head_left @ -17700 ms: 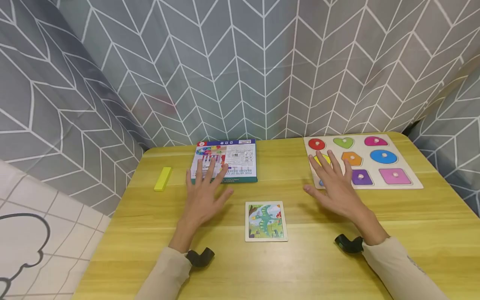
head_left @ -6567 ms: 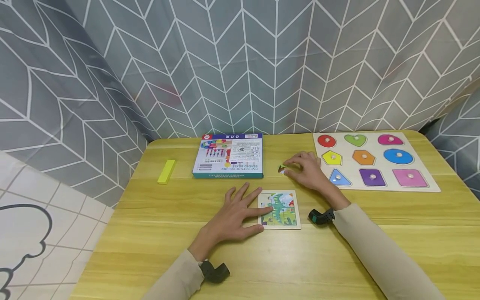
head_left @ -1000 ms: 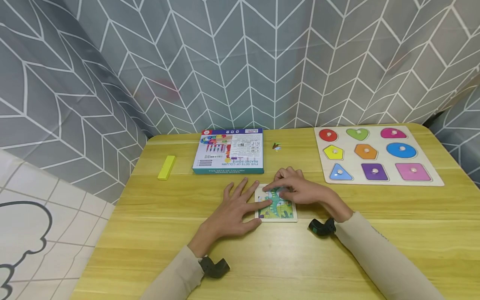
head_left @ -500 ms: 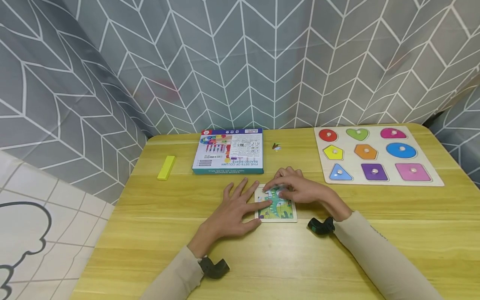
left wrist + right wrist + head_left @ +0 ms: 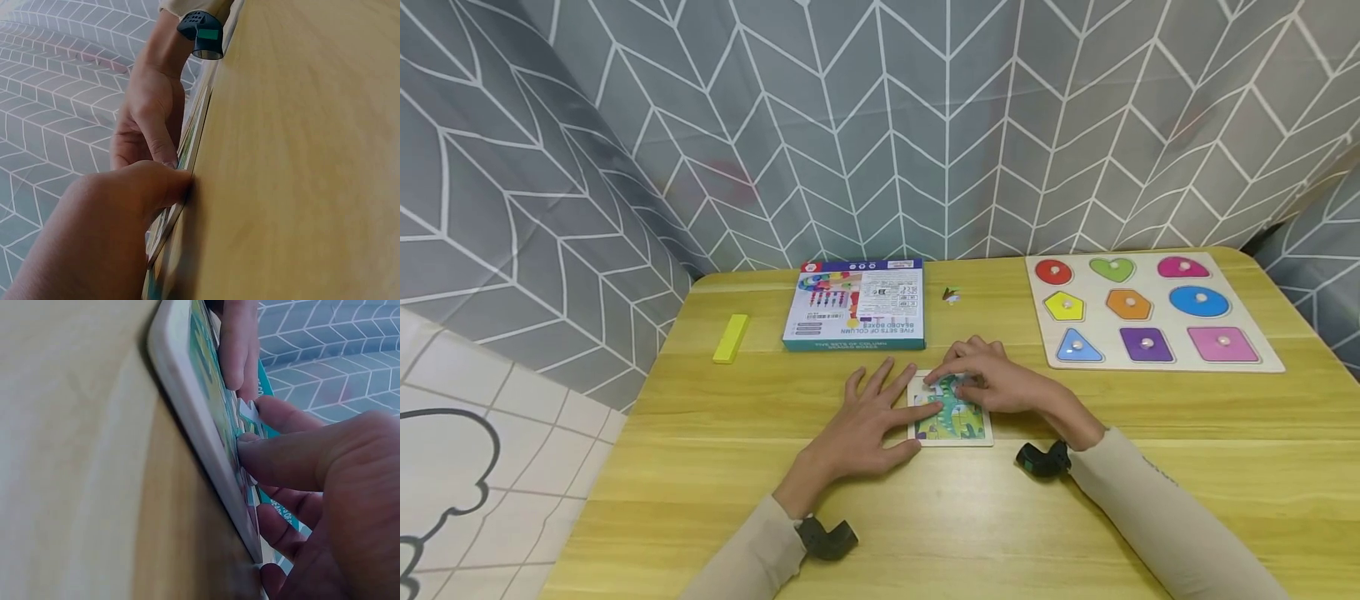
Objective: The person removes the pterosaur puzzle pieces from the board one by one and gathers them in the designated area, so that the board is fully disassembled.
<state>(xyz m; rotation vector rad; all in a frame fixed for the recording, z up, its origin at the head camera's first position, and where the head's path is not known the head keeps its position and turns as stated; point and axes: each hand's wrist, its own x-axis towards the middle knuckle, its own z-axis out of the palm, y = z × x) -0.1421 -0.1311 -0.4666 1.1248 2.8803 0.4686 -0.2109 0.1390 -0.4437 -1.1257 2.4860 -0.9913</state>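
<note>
A small square jigsaw puzzle [image 5: 955, 432] with a green dinosaur picture and a pale frame lies on the wooden table. My left hand [image 5: 859, 429] is spread at its left side, one straight finger resting on the picture and the thumb by the near left corner. Over the puzzle's far edge, my right hand [image 5: 1000, 379] pinches a puzzle piece [image 5: 248, 412] between thumb and index finger; in the right wrist view this piece stands slightly raised from the board. Pale bare board shows at the far left corner. One loose puzzle piece [image 5: 951, 294] lies farther back.
Behind the left hand lies a flat cardboard box [image 5: 856, 304] of bead sets. A yellow block [image 5: 731, 338] is left of it. The shape-peg board [image 5: 1097, 321] occupies the back right. A patterned grey curtain [image 5: 880, 125] hangs behind the table.
Earlier both hands were spread apart and the puzzle was full. Later my right hand held a piece near the back, which now lies there. It has since moved to the puzzle and pinches another piece.
</note>
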